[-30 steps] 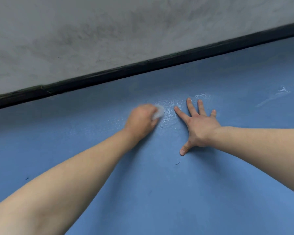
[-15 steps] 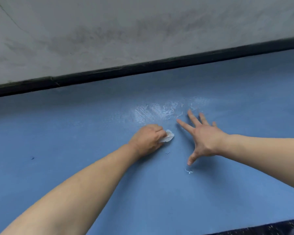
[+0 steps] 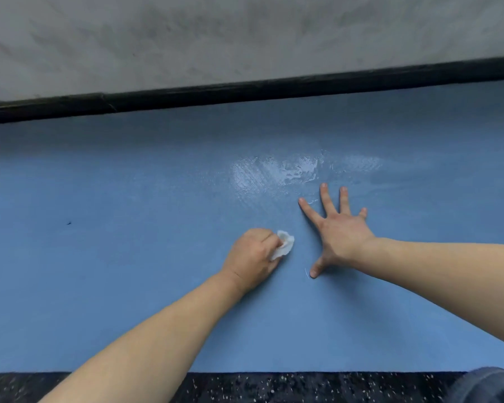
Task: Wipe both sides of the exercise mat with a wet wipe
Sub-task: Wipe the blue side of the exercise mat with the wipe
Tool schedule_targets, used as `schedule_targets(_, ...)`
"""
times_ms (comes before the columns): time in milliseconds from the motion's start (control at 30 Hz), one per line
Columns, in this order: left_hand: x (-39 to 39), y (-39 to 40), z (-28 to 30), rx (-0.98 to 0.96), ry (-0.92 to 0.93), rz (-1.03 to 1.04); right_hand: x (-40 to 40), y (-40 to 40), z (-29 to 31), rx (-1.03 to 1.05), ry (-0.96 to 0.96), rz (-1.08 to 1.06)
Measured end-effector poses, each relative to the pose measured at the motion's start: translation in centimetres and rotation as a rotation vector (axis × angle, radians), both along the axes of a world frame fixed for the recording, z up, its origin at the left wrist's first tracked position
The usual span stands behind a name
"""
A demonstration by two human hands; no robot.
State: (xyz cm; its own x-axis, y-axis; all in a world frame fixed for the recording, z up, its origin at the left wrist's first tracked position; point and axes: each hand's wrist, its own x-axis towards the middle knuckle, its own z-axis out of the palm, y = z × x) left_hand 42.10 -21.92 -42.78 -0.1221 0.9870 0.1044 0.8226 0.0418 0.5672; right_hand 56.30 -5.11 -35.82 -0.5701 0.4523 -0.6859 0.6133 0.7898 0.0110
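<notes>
Both hands are working on the mat [image 3: 128,286], which is lying flat with its long axis running left to right across our view. We are gripping the wipe [image 3: 284,245] in our left hand [image 3: 252,258], fingers curled round it, the wad poking out on the right side. Our right hand [image 3: 336,232] is pressing flat, fingers spread, just beside the wipe. A wet patch [image 3: 274,175] is shining farther out, toward the wall [image 3: 245,39]. Dry mat is stretching away to the left, nearer our left hand, so we judge that way is coming next.
</notes>
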Motion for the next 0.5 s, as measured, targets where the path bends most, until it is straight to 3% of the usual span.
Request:
schedule_targets(67,1.4,-1.2,0.2,-0.033,0.076,-0.362,0.0,0.0,-0.1,0.006,-0.002,0.014)
schedule_targets(100,0.6,-1.1,0.3,-0.038,0.12,-0.409,0.0,0.0,-0.2,0.007,0.0,0.019)
schedule_targets(133,-0.4,-0.8,0.4,-0.051,0.151,-0.334,0.0,0.0,-0.2,0.007,0.002,0.021)
schedule_targets(233,-2.0,-0.6,0.4,-0.034,0.09,0.182,-0.1,0.1,-0.4,-0.003,0.006,0.02)
schedule_targets(267,-0.9,-1.5,0.2,-0.019,0.055,0.2,0.0,0.1,-0.5,-0.004,0.004,0.019)
schedule_targets(333,3.2,-3.5,0.1,-0.011,0.02,-0.133,0.1,0.0,-0.7,0.0,0.006,0.019)
schedule_targets(400,4.5,-5.3,0.5,-0.036,0.107,-0.519,0.2,0.1,-0.7,0.003,0.014,0.017)
schedule_targets(433,3.7,-5.4,0.6,-0.044,0.14,-0.539,0.2,0.1,-0.7,0.002,0.015,0.014)
schedule_targets(500,1.6,-5.0,0.3,-0.023,0.147,-0.259,0.2,0.1,-0.7,-0.001,0.012,0.007)
